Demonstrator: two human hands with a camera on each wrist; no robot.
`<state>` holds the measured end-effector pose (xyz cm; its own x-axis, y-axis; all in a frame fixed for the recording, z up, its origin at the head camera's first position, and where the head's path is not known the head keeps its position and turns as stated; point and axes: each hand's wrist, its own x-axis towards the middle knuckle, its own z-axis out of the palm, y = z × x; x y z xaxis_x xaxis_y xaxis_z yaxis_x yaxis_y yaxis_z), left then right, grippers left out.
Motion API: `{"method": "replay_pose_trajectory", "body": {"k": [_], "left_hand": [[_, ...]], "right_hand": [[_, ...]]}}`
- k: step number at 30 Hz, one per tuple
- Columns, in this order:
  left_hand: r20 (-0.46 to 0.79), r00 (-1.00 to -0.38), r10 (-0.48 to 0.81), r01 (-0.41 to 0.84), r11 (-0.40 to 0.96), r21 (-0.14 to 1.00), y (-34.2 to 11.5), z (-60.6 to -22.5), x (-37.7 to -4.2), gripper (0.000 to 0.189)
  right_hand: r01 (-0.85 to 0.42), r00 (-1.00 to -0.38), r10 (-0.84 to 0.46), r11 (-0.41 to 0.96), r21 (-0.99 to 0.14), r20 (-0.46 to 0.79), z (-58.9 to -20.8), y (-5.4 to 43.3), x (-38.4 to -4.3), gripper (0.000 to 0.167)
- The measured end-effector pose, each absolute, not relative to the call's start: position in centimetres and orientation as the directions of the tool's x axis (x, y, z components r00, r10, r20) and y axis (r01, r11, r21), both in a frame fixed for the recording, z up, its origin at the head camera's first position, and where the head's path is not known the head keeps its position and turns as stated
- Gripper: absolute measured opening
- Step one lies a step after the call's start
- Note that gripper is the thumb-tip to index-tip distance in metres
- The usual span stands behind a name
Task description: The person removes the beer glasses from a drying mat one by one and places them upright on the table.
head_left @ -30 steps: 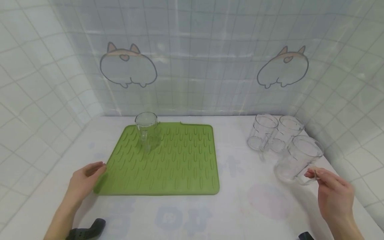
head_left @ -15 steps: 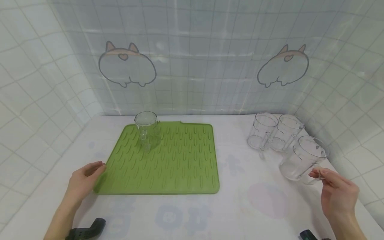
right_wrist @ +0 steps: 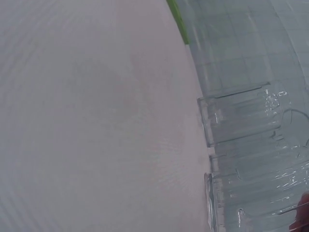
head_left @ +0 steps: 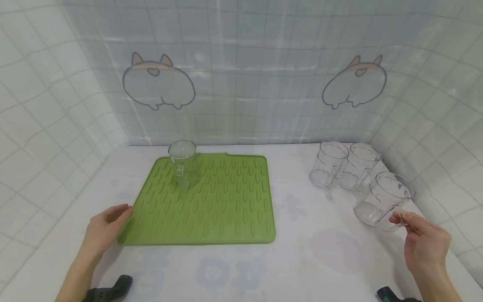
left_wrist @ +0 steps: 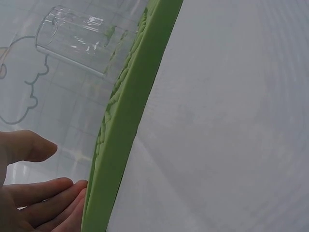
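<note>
My right hand [head_left: 426,241] pinches the handle of a clear glass mug [head_left: 385,199] at the right of the table. Only a fingertip [right_wrist: 302,217] shows at the corner of the right wrist view. Two more glass mugs stand upright close behind it, a left one [head_left: 329,163] and a right one [head_left: 358,165]. My left hand [head_left: 107,228] rests beside the left edge of a green ridged mat [head_left: 226,218], its fingers [left_wrist: 48,208] loosely extended and holding nothing. Toward the mat's back left a glass mug [head_left: 185,163] stands upright, handle facing me.
The white table covering [head_left: 294,268] carries faint printed shapes. Tile-patterned sheets [head_left: 256,84] with two cartoon animal outlines close off the back, and similar ones rise at both sides. The right-hand sheet [head_left: 449,184] is close to the mugs.
My right hand has shifted the mug slightly to the right, mostly in the first half second. The left hand, the mat and the other mugs stay in place.
</note>
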<state>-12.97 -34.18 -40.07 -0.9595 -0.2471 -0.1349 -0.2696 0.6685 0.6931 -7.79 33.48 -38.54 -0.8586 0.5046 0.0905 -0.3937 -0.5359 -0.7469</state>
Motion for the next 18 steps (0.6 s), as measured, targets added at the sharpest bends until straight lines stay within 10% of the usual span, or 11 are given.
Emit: {"method": "replay_pose_trajectory", "body": {"k": [18], "left_hand": [[-0.126, -0.959, -0.254, -0.268, 0.671, 0.691, -34.12, -40.11, -12.89, 0.071]], "right_hand": [[-0.371, -0.846, 0.529, -0.496, -0.785, 0.066, -38.46, 33.58, -8.05, 0.034]]}}
